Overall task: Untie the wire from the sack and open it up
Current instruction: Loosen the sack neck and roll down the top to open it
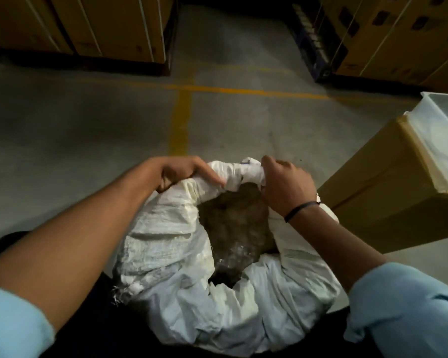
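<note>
We hold the sack (pixel 171 244) open.
Our left hand (pixel 184 171) and right hand (pixel 285 184) both clutch its far rim.

Both bare forearms reach forward from lower frame corners, light blue sleeves pushed up. Left hand (pixel 184 173) at centre, fingers curled closed, gripping. Right hand (pixel 285 182) right of centre, clenched, dark band on wrist.
</note>
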### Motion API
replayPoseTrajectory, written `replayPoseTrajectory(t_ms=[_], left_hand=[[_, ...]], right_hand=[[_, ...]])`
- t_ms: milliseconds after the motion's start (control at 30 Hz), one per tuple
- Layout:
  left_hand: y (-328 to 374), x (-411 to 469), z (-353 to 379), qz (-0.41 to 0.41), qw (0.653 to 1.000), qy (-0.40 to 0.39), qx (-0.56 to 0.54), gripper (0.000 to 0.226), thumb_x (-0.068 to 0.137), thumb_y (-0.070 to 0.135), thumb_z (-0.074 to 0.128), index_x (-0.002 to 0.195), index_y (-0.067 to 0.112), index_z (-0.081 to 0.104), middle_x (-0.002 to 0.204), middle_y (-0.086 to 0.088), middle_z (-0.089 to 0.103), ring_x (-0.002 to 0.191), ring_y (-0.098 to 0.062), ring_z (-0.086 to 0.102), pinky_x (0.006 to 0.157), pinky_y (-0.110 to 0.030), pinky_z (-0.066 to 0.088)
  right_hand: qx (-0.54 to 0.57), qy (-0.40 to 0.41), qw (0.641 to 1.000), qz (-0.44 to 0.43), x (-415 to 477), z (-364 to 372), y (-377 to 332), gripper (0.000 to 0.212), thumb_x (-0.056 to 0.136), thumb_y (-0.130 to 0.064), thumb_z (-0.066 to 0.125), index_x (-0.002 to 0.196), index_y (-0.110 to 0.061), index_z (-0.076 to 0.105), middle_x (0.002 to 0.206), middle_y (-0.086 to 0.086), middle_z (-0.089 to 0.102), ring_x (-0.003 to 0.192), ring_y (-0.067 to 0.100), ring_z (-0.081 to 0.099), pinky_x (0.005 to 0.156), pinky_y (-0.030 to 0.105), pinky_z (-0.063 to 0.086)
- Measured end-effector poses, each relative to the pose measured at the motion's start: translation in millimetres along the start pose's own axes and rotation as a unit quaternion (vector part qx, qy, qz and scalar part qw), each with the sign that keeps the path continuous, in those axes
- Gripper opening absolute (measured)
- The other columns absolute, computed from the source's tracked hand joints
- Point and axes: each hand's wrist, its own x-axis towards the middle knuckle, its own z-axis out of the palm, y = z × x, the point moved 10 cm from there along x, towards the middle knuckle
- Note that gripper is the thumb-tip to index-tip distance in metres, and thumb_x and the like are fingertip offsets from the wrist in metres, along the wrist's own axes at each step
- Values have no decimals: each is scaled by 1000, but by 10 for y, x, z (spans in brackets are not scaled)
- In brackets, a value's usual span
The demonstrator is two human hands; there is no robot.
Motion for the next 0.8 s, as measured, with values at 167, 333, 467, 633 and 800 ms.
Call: replayPoseTrajectory(t_ms=[167,333,467,633,800], left_hand=[[600,-186,190,166,776,305,526,117,65,46,84,155,20,14,159,-10,18,144,-35,25,114,-47,37],[506,54,1044,239,731,262,583,121,71,46,76,157,8,0,145,-16,45,134,-32,40,113,-37,32],[648,125,696,210,780,321,494,42,96,23,55,134,10,43,117,-14,66,103,-35,65,80,-41,49],[542,433,201,94,899,239,356,44,68,43,58,97,12,71,92,-9,74,79,-29,69,67,-32,54],[629,330,-142,112,932,256,231,15,66,15,78,66,9,64,65,-6,60,58,-22,51,55,-29,38]], right_hand=[[33,-270,962,8,-21,554,78,34,80,-25,66,112,-12,65,112,14,67,101,31,63,74,27,42],[84,-413,906,-46,-146,680,-80,33,77,-14,74,108,-7,67,109,12,68,90,20,58,78,26,43],[33,-325,943,-59,-89,694,-184,21,83,-23,66,100,-10,64,99,7,66,91,23,60,80,31,43],[-39,-35,997,-50,-107,350,-228,52,77,-36,64,122,-15,48,110,7,63,92,35,64,70,38,47],[13,-22,999,33,-202,429,108,64,73,-39,71,125,-18,40,104,10,65,84,38,65,62,38,47]])
